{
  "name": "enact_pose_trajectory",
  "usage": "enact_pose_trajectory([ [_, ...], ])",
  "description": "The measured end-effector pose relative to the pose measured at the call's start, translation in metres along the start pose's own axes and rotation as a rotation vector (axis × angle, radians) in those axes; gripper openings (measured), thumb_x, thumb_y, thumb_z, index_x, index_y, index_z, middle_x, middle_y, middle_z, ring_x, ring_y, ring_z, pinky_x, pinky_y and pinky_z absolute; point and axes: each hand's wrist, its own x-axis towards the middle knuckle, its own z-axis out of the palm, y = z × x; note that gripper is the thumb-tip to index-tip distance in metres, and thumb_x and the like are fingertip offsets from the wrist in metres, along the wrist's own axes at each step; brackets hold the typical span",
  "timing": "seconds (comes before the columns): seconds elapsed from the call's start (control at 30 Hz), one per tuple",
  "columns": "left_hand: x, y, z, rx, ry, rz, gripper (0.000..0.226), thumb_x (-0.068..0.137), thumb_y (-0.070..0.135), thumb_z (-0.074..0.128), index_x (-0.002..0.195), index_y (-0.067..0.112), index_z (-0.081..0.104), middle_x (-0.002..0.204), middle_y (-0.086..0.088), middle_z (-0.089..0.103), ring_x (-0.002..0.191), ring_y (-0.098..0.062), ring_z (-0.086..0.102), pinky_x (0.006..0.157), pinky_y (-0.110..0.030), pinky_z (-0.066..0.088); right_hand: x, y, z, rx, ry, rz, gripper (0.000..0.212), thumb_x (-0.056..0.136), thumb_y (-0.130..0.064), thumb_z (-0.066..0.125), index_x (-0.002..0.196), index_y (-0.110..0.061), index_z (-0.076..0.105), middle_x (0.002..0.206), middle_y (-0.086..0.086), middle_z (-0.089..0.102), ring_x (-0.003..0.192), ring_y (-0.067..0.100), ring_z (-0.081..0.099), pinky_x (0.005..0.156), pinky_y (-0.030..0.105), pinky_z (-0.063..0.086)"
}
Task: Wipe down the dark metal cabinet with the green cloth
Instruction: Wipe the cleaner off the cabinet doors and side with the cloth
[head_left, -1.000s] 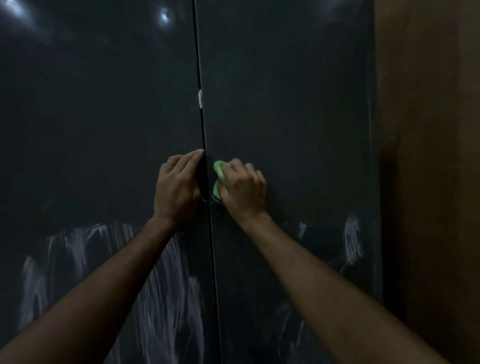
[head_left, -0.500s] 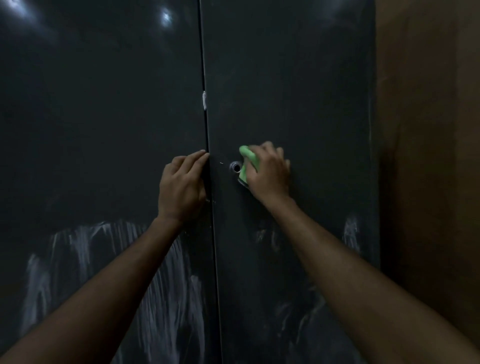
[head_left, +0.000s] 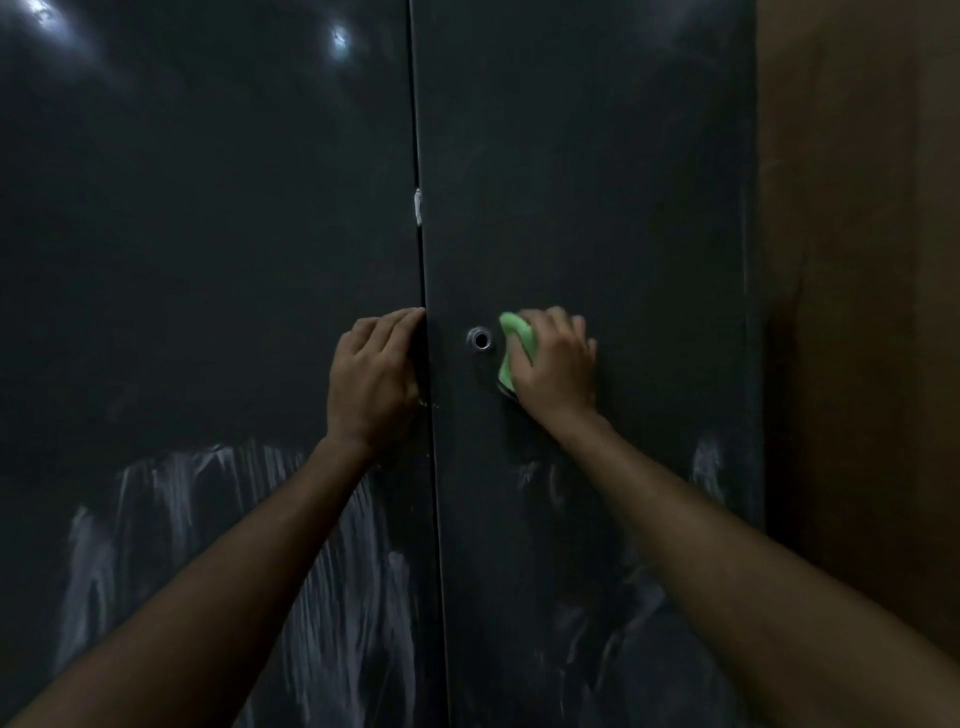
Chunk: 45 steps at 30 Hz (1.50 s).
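The dark metal cabinet (head_left: 597, 182) fills the view with two tall doors that meet at a vertical seam. My right hand (head_left: 556, 364) presses the green cloth (head_left: 514, 343) flat against the right door, just right of a round metal keyhole (head_left: 480, 340). Most of the cloth is hidden under my fingers. My left hand (head_left: 371, 379) rests flat on the left door, fingertips touching the seam. White dusty streaks (head_left: 208, 519) cover the lower part of both doors.
A brown wall (head_left: 862, 312) stands directly to the right of the cabinet's edge. A small white mark (head_left: 417, 206) sits on the seam above my hands. Light reflections glint at the top left of the left door.
My right hand has slid the green cloth rightward away from the seam, uncovering the keyhole. My left hand has stayed in place on the left door.
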Motion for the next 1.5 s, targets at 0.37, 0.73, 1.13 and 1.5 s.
enact_pose_trajectory([
  [0.37,0.000,-0.004,0.001,-0.066,0.013,0.005,0.048,0.095,0.020,0.044,0.136,0.007,0.063,0.133,-0.008,0.067,0.114,-0.031,0.057,0.097,-0.041,0.042,-0.049,-0.016,0.004,-0.019,-0.134,-0.350,0.028,0.087,-0.016,0.067,0.114,-0.011,0.070,0.097,0.013,0.062,0.090,0.035,0.057,0.076,0.045,0.047],
  [0.73,-0.003,-0.011,0.001,-0.129,0.020,0.017,0.039,0.094,-0.001,0.059,0.132,0.006,0.064,0.124,-0.010,0.067,0.109,-0.031,0.052,0.095,-0.034,0.040,-0.102,-0.017,0.022,-0.149,-0.246,-0.591,0.037,0.084,-0.030,0.066,0.120,-0.024,0.068,0.110,0.008,0.059,0.094,0.031,0.053,0.076,0.042,0.044],
  [1.13,-0.004,-0.009,0.007,0.158,0.025,0.117,0.021,0.103,0.024,0.054,0.114,0.013,0.068,0.112,-0.008,0.064,0.100,-0.032,0.051,0.079,-0.041,0.039,-0.115,0.036,0.013,-0.243,-0.138,-0.620,0.035,0.077,-0.024,0.077,0.112,-0.023,0.074,0.102,0.007,0.066,0.083,0.033,0.060,0.068,0.041,0.048],
  [1.5,-0.006,-0.011,0.013,0.285,-0.064,0.075,0.034,0.102,0.049,0.055,0.113,0.017,0.061,0.114,-0.009,0.058,0.112,-0.033,0.045,0.089,-0.047,0.041,-0.132,0.046,0.027,-0.268,-0.123,-0.482,0.030,0.081,-0.024,0.065,0.111,-0.025,0.068,0.104,0.008,0.059,0.085,0.033,0.053,0.069,0.043,0.046],
])
